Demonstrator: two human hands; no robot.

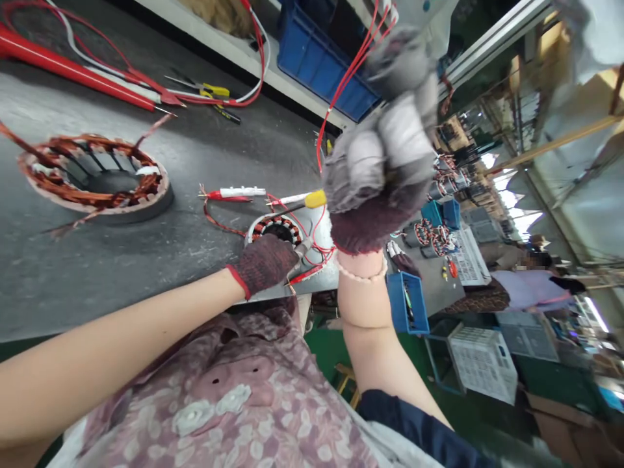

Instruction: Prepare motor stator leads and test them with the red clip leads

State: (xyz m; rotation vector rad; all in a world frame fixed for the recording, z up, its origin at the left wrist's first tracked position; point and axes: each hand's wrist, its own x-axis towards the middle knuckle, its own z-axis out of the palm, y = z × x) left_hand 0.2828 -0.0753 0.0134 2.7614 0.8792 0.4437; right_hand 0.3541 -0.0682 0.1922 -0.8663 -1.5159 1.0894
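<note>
My left hand (270, 263), in a dark red knit glove, is closed over the near rim of a small wound motor stator (274, 227). A grey piece (303, 250) shows by its fingers; I cannot tell whether it is a tool or the glove's fingertip. My right hand (383, 149), in a grey and maroon glove, is raised to the right and blurred, its fingers curled. At its left edge a yellow-handled tool (316, 199) points toward the small stator; the glove hides the rest. Red and white sleeved leads (234, 194) lie around the stator.
A larger copper-wound stator (97, 179) lies on the grey bench (195, 136) at left. Behind it are yellow-handled pliers (214, 90) and a red sleeved cable (78, 68). A blue bin (316, 58) stands on the shelf; another blue tray (407, 302) is at right.
</note>
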